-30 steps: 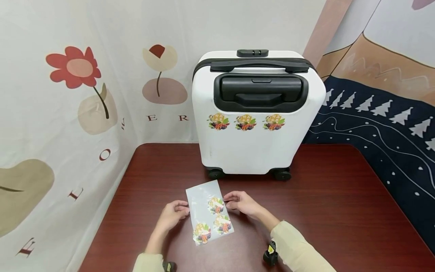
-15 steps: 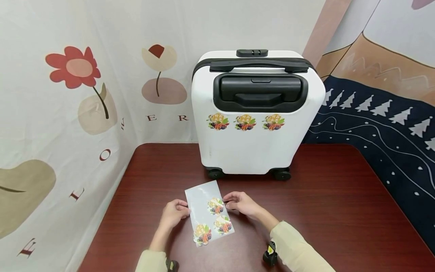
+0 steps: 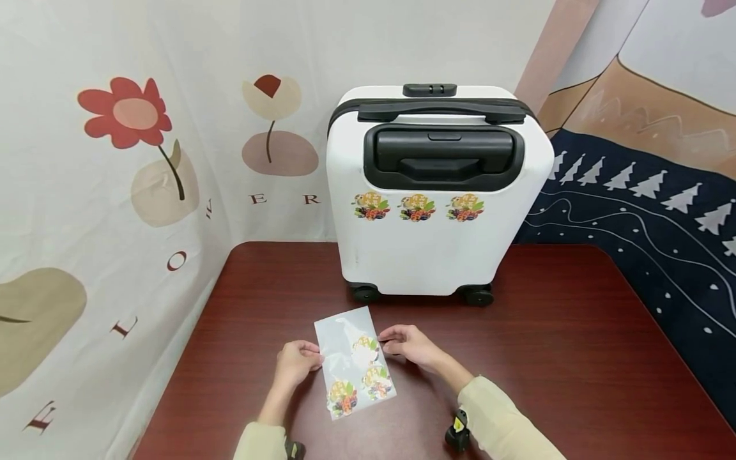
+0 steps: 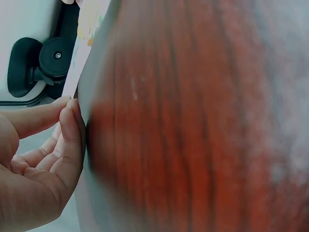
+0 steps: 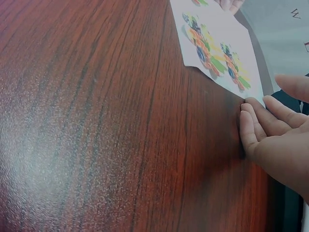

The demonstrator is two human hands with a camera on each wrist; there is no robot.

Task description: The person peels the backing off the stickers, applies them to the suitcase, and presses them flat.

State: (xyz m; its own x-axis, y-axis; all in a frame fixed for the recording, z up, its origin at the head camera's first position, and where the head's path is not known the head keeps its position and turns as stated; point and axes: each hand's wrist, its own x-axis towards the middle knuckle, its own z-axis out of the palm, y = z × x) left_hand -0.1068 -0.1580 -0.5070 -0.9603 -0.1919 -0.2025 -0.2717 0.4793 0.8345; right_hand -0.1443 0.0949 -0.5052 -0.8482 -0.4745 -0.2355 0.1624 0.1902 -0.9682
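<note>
A pale sticker sheet (image 3: 335, 348) lies at a slant on the table, bearing three colourful fruit stickers (image 3: 342, 397) on its lower and right parts. My left hand (image 3: 296, 363) pinches the sheet's left edge between thumb and index finger, as the left wrist view shows. At the opposite edge, my right hand (image 3: 415, 346) touches the sheet with its fingertips; its thumb (image 5: 292, 87) stands apart from the fingers. Behind the sheet stands a white suitcase (image 3: 414, 259) with a row of three matching fruit stickers (image 3: 417, 208) under its black handle recess.
The suitcase's black wheels (image 3: 365, 293) rest on the dark red wooden table (image 3: 563, 358), just beyond the sheet's top edge. A white flower-printed cloth (image 3: 201, 96) hangs at the left and back. Dark blue cloth with white trees (image 3: 644, 211) hangs at the right.
The sheet has shifted very slightly towards me, and the glare on it has changed. My left hand has moved a little to the right. The right hand stays in place.
</note>
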